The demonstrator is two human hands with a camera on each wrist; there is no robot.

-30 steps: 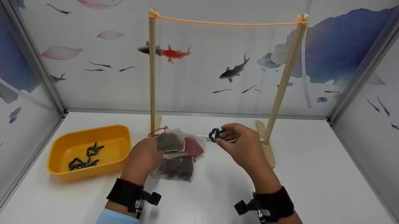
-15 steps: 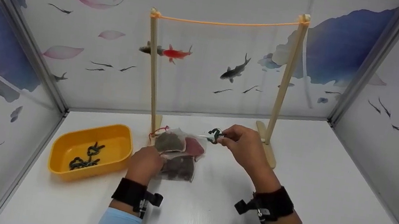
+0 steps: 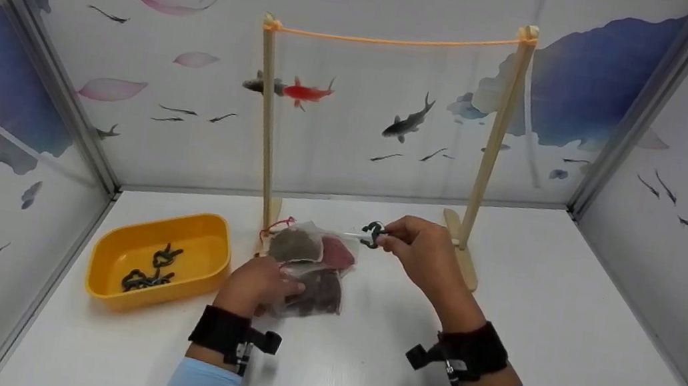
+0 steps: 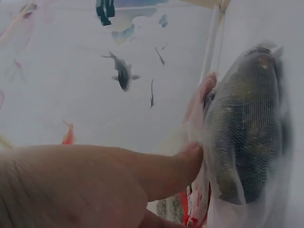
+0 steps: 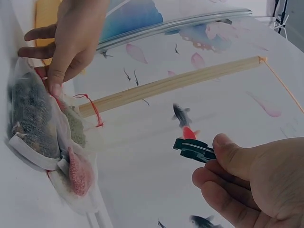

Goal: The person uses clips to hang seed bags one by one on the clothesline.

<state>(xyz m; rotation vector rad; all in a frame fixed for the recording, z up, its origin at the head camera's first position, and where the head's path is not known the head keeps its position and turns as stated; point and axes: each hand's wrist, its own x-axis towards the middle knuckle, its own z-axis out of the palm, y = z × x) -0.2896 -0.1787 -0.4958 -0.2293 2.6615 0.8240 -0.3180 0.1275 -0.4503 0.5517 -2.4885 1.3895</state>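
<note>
In the head view my left hand point(image 3: 253, 285) grips the near edge of a mesh sachet with dark filling point(image 3: 320, 291). Its thumb presses the cloth in the left wrist view, where the dark sachet point(image 4: 247, 123) stands up large; the fingers behind are hidden. A grey-green sachet point(image 3: 296, 245) and a pink one point(image 3: 337, 254) lie just beyond, with a red drawstring point(image 3: 275, 225) at the left. My right hand point(image 3: 425, 258) pinches a dark green plastic clip point(image 5: 194, 149) between thumb and forefinger, held to the right of the sachets.
A yellow tray point(image 3: 123, 303) with several dark green clips point(image 3: 146, 280) stands at the left. Behind the hands rise two wooden posts point(image 3: 270, 122), joined at the top by an orange string point(image 3: 399, 42). Patterned panels enclose the white table point(image 3: 357, 383).
My left hand has shifted its hold, and the dark sachet has turned and moved slightly right. The clip in my right hand has changed its angle, while that arm stays nearly in place.
</note>
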